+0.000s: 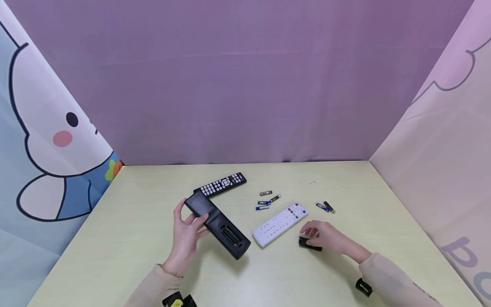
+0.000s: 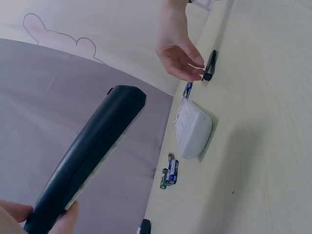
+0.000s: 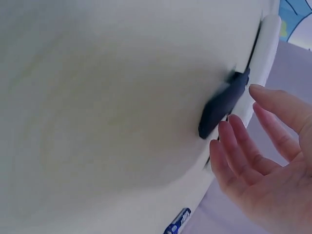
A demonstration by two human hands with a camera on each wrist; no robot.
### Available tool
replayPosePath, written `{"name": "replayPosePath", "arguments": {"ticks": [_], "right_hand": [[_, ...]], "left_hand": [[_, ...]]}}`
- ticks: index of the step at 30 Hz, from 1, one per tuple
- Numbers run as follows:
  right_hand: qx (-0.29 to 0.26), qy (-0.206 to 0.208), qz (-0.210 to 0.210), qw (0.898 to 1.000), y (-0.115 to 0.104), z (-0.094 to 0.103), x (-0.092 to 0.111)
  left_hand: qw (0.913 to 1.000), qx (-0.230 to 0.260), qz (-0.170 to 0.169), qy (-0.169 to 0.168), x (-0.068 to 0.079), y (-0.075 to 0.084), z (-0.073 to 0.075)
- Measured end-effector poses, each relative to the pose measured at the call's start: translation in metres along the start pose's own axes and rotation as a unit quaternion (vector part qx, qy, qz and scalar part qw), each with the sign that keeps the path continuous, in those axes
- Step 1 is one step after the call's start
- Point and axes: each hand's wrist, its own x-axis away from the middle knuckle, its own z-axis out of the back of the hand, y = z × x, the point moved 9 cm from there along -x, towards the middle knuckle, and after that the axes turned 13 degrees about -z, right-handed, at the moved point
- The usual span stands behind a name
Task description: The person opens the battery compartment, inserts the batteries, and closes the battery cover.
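Note:
My left hand [image 1: 185,242] grips a black remote control [image 1: 218,224] by one end, tilted above the table. Its back faces up, with the battery compartment uncovered near the far end from the hand. In the left wrist view, thumb and fingers pinch the edges of this remote [image 2: 87,153]. On the right, my right hand [image 1: 326,235] is low over a small black battery cover [image 1: 304,242] lying on the table. The right wrist view has the fingers loosely bent and spread beside the cover [image 3: 222,107], not closed round it.
A white remote control [image 1: 280,224] lies between the hands, buttons up. Behind the held remote lies another black remote control [image 1: 226,182]. Several small batteries [image 1: 263,202] are grouped behind the white remote, and two more batteries [image 1: 323,207] lie behind the right hand.

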Motion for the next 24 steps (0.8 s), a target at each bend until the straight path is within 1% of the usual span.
{"name": "replayPosePath", "arguments": {"ticks": [12, 16, 19, 24], "right_hand": [[0.013, 0.039, 0.018, 0.999, 0.008, 0.026, -0.010], [0.023, 0.060, 0.026, 0.998, 0.011, 0.036, -0.013], [0.028, 0.074, 0.021, 0.997, 0.015, 0.044, -0.016], [0.020, 0.101, -0.003, 0.995, 0.024, 0.055, -0.020]], "left_hand": [[1.0000, -0.002, 0.001, 0.000, -0.001, -0.001, 0.000], [1.0000, -0.003, 0.001, 0.000, -0.001, -0.002, 0.000], [1.0000, -0.001, 0.001, -0.001, -0.001, -0.003, 0.001], [1.0000, 0.000, 0.001, -0.001, 0.000, -0.004, 0.001]]}}
